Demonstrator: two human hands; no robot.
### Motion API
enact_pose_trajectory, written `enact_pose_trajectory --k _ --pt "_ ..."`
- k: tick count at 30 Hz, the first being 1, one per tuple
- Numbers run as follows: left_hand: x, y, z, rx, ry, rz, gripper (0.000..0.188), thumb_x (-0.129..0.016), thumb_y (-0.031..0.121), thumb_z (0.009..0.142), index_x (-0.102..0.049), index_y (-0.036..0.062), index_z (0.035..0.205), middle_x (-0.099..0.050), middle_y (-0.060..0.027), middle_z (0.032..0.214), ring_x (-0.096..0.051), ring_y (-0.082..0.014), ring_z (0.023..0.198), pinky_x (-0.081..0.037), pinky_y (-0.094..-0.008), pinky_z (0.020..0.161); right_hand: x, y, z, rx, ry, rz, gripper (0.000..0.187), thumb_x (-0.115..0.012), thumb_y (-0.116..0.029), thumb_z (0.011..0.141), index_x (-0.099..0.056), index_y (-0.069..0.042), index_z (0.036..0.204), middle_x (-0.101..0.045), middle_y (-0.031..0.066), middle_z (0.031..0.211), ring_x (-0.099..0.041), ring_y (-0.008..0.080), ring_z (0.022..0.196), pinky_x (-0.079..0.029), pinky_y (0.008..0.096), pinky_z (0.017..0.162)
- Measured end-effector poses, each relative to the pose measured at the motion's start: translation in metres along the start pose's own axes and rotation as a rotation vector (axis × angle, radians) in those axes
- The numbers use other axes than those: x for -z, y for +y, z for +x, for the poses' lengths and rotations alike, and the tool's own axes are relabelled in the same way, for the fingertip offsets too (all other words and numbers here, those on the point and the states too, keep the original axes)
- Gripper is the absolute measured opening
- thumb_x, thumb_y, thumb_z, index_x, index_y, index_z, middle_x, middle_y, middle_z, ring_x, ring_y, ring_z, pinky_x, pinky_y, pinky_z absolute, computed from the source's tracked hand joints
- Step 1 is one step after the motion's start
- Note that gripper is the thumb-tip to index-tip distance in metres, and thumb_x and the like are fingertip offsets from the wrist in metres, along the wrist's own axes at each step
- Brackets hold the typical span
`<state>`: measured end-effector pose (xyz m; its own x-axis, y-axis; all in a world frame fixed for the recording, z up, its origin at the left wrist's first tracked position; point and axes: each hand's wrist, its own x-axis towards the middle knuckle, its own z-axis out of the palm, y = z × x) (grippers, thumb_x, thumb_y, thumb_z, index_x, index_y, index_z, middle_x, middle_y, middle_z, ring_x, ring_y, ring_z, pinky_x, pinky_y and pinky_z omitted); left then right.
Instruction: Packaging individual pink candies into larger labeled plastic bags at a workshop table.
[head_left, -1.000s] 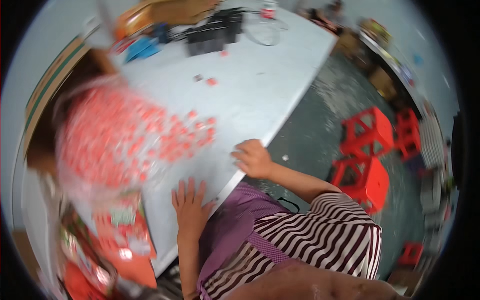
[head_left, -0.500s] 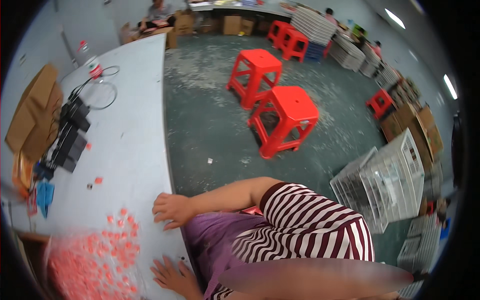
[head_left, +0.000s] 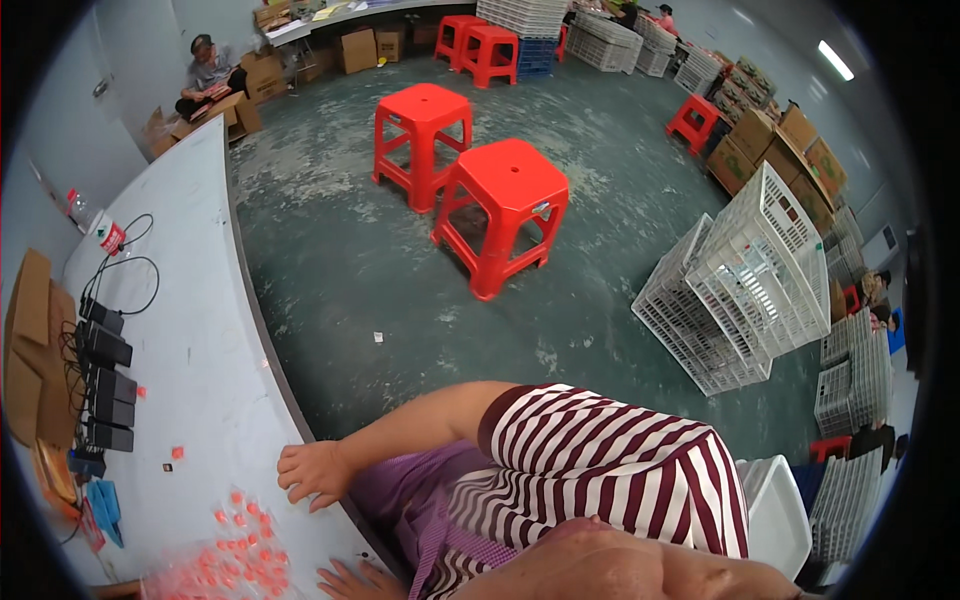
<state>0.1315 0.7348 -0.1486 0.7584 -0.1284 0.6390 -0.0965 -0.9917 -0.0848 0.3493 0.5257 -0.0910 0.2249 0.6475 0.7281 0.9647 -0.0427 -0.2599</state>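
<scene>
My right hand (head_left: 316,474) rests at the edge of the white table (head_left: 205,330), its fingers loosely bent and apart with nothing in them. Below it, my left hand (head_left: 360,582) lies on the tabletop near the same edge, fingers spread; the lower picture edge cuts it off in part. Left of both hands is a clear plastic bag (head_left: 190,572) full of small orange-red pieces. More such pieces (head_left: 250,535) are scattered beside it, apart from my hands. A purple apron (head_left: 400,500) covers my front against the table.
Black power adapters (head_left: 110,390) with cables, an open carton (head_left: 40,350), a blue item (head_left: 103,512) and a bottle (head_left: 100,228) stand along the far table side. Red stools (head_left: 510,200), white crates (head_left: 740,280) and cartons stand on the floor. A person (head_left: 210,75) sits in back.
The view has swung, so table and stools sit further left and the bag lower. Both hands remain at the table edge; the left one shows less now.
</scene>
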Motion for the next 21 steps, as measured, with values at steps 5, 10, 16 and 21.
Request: enact_pose_trajectory --k 5,10,16,21 --pt "0.013 0.007 0.002 -0.013 -0.169 0.113 0.049 -0.051 0.032 0.085 -0.051 0.0074 0.128 -0.043 -0.0192 0.136 -0.036 -0.0419 0.127 -0.025 -0.0595 0.101 -0.002 -0.001 0.001 0.003 0.005 -0.02 0.027 -0.068 -0.034 0.07 -0.062 -0.013 0.085 -0.053 0.006 0.09 -0.049 0.0254 0.089 -0.036 0.0409 0.083" --pt "0.033 0.02 0.006 -0.003 -0.337 0.23 0.051 -0.05 0.035 0.086 -0.049 0.0076 0.13 -0.041 -0.0195 0.138 -0.035 -0.0423 0.128 -0.025 -0.0601 0.1 -0.002 -0.003 0.003 0.008 0.014 -0.029 0.026 -0.067 -0.035 0.071 -0.062 -0.014 0.086 -0.053 0.0058 0.09 -0.049 0.0249 0.089 -0.035 0.0408 0.082" --pt "0.05 0.043 0.024 -0.008 -0.532 0.355 0.055 -0.049 0.038 0.086 -0.047 0.0079 0.132 -0.039 -0.02 0.139 -0.033 -0.0428 0.129 -0.026 -0.0608 0.099 0.002 0.0 0.0 -0.003 0.007 -0.047 0.026 -0.067 -0.035 0.071 -0.063 -0.014 0.085 -0.053 0.0059 0.09 -0.048 0.0248 0.089 -0.035 0.0406 0.083" --pt "0.071 0.055 0.04 0.03 -0.712 0.509 0.058 -0.049 0.041 0.087 -0.044 0.0081 0.134 -0.037 -0.0203 0.141 -0.032 -0.0432 0.129 -0.027 -0.0613 0.098 -0.003 -0.004 0.009 -0.005 -0.02 -0.002 0.027 -0.067 -0.036 0.071 -0.064 -0.013 0.084 -0.054 0.0065 0.091 -0.049 0.0254 0.09 -0.036 0.0408 0.084"
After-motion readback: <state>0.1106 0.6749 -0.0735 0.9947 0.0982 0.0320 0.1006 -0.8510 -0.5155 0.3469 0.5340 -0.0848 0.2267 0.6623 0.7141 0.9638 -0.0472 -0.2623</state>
